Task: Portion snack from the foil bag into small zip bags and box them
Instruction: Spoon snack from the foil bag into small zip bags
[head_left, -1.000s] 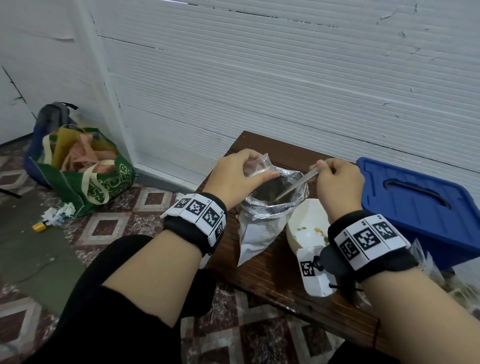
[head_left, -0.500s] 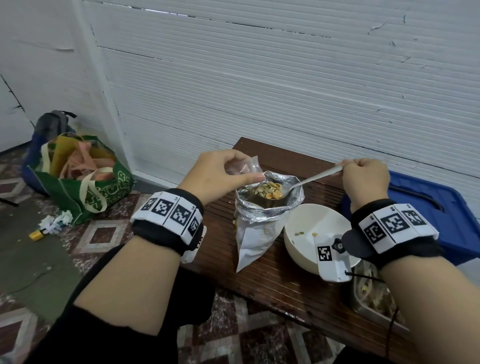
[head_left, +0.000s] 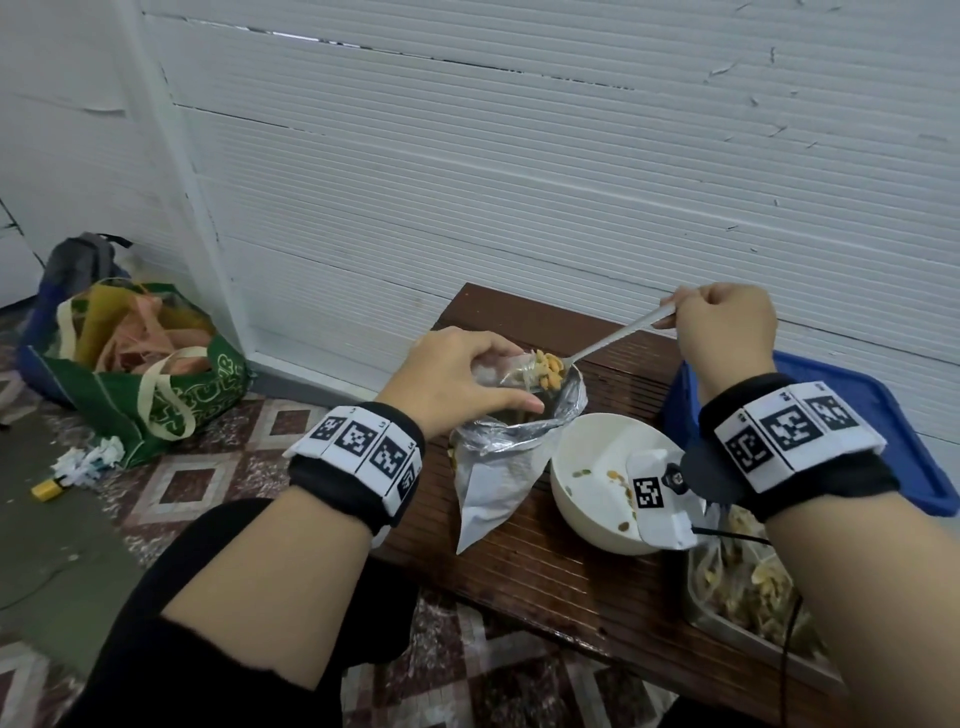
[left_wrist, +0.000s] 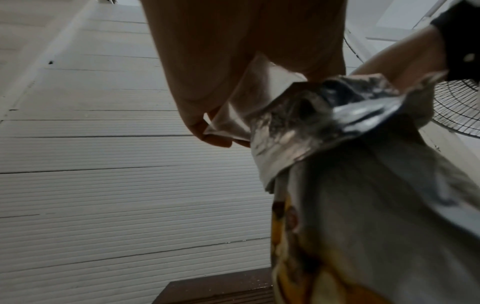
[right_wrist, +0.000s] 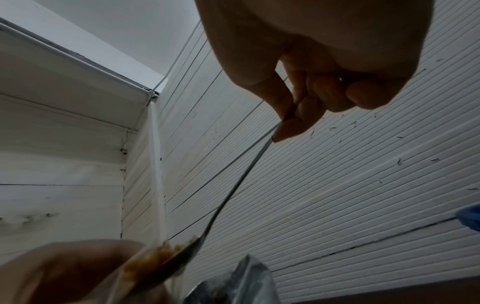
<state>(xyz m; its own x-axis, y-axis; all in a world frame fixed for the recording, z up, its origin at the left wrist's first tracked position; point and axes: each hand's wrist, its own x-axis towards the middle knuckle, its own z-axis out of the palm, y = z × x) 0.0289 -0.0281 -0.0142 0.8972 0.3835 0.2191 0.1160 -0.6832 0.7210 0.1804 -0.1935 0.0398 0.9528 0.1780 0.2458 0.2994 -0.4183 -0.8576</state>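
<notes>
While the head view looks down, the left hand (head_left: 457, 379) pinches a small zip bag (head_left: 511, 366) open above the foil bag (head_left: 506, 457), which stands on the brown desk (head_left: 561, 577). Right hand (head_left: 722, 332): grip closed on a spoon (head_left: 613, 340) loaded with snack (head_left: 548, 369) at the zip bag's mouth. White bowl (head_left: 592, 499) just right of the foil bag; blue box (head_left: 904, 457) far right. Left wrist view: fingertips (left_wrist: 207, 133) pinching clear film beside crumpled foil. Right wrist view: thumb and fingers (right_wrist: 291, 115) pinching the spoon handle.
</notes>
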